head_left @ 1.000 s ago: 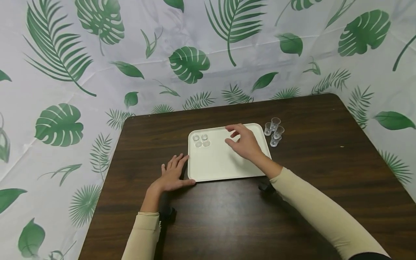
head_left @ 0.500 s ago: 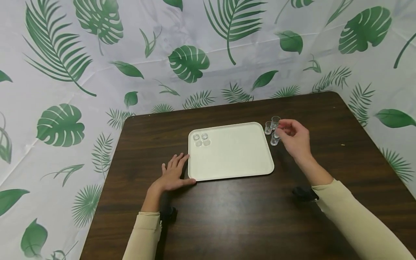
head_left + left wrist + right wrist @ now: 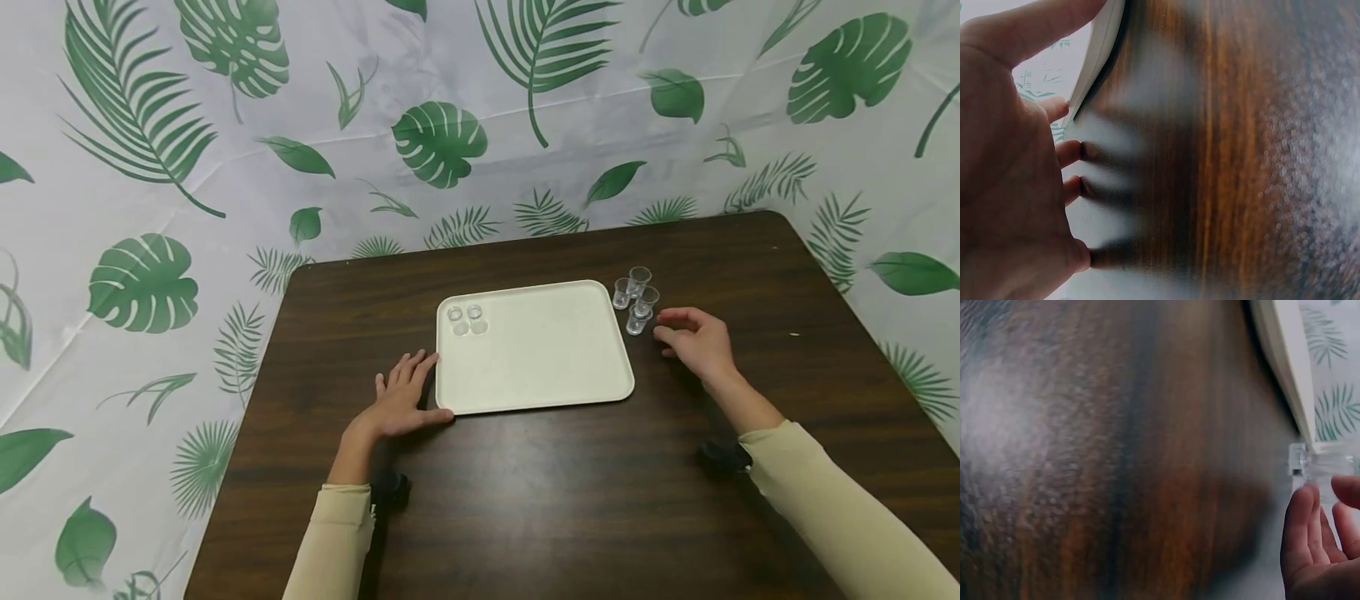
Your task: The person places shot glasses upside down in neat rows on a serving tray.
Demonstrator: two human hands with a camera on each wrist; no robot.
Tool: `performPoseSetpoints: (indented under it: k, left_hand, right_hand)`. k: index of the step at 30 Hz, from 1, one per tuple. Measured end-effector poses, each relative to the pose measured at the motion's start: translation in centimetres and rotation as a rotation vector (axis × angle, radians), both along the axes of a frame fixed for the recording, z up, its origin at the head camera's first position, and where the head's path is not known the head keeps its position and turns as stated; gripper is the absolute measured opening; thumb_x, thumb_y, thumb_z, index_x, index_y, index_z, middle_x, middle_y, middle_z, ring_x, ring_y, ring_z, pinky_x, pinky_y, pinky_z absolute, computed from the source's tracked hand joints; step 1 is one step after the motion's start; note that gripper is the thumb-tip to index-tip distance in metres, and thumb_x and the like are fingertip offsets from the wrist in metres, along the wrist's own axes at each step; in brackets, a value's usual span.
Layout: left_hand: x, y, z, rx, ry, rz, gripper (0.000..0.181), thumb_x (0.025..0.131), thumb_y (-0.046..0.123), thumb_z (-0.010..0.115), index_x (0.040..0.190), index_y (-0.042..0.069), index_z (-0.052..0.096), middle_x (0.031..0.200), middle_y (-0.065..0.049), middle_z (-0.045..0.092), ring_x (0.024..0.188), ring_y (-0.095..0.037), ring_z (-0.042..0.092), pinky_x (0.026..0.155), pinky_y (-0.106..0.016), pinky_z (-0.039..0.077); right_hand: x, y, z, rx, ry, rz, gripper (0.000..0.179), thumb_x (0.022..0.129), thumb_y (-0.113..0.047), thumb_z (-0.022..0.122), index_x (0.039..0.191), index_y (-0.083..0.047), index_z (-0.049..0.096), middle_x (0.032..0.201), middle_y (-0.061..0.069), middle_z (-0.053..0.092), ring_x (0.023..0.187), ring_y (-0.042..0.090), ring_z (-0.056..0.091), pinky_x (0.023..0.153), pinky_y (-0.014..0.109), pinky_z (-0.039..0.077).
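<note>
In the head view, small clear shot glasses (image 3: 474, 312) stand at the far left of a cream tray (image 3: 540, 350); pale round shapes show just in front of them. Several more shot glasses (image 3: 637, 320) are clustered on the table just past the tray's right edge. My right hand (image 3: 697, 343) hovers right of that cluster, fingers loosely bent, thumb apart from them, holding nothing. Its fingers (image 3: 1300, 519) come close to a clear glass (image 3: 1325, 459) in the right wrist view; contact is unclear. My left hand (image 3: 401, 404) rests with spread fingers at the tray's left front corner, thumb along its edge.
The dark wood table (image 3: 517, 500) stretches under both arms and around the tray. Behind it hangs a white cloth (image 3: 337, 192) printed with green leaves. A tiny yellowish speck (image 3: 793, 334) lies on the tabletop at the right.
From above the tray, my right hand has moved right to the clustered glasses, then slightly back to their right side. My left hand stays at the tray corner.
</note>
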State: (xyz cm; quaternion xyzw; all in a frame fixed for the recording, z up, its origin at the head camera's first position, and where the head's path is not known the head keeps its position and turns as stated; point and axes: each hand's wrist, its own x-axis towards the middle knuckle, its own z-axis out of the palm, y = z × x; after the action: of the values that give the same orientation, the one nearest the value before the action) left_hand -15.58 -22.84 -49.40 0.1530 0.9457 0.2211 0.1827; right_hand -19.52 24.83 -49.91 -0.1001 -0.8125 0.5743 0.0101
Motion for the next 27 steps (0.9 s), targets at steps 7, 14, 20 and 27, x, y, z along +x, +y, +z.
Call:
performPoseSetpoints:
  k: [7, 14, 20, 27]
  left_hand:
    - [-0.1, -0.1, -0.2, 0.006, 0.003, -0.004, 0.103, 0.081, 0.063, 0.068, 0.158, 0.02, 0.014, 0.163, -0.014, 0.008, 0.148, -0.036, -0.001, 0.103, -0.075, -0.001]
    - [0.1, 0.0, -0.1, 0.012, 0.008, -0.003, 0.104, 0.081, 0.065, 0.068, 0.158, 0.019, 0.015, 0.162, -0.014, 0.009, 0.148, -0.036, -0.001, 0.103, -0.075, 0.0]
    - [0.2, 0.2, 0.1, 0.004, 0.008, -0.004, 0.102, 0.081, 0.063, 0.068, 0.158, 0.02, 0.016, 0.163, -0.014, 0.009, 0.148, -0.036, -0.001, 0.103, -0.075, 0.0]
    - [0.1, 0.1, 0.2, 0.007, 0.007, -0.004, 0.102, 0.082, 0.062, 0.068, 0.158, 0.02, 0.015, 0.163, -0.014, 0.008, 0.148, -0.036, -0.001, 0.103, -0.075, -0.001]
  right_hand:
    - [-0.5, -0.9, -0.6, 0.056, -0.042, 0.035, 0.045, 0.086, -0.023, 0.077, 0.12, 0.003, 0.062, 0.109, 0.013, 0.066, 0.069, 0.01, 0.068, 0.06, 0.028, 0.056]
    - [-0.9, -1.3, -0.9, 0.181, -0.016, 0.01, 0.048, 0.082, -0.028, 0.081, 0.117, 0.0, 0.065, 0.108, 0.018, 0.067, 0.053, 0.01, 0.061, 0.052, 0.026, 0.053]
    - [-1.0, -1.3, -1.3, 0.247, -0.008, 0.006, 0.052, 0.08, -0.033, 0.083, 0.119, -0.003, 0.067, 0.11, 0.02, 0.068, 0.05, 0.01, 0.06, 0.05, 0.025, 0.05]
    - [-1.0, -1.5, -1.2, 0.305, 0.028, -0.001, 0.048, 0.082, -0.033, 0.081, 0.118, -0.005, 0.069, 0.1, 0.017, 0.071, 0.048, 0.013, 0.061, 0.049, 0.026, 0.046]
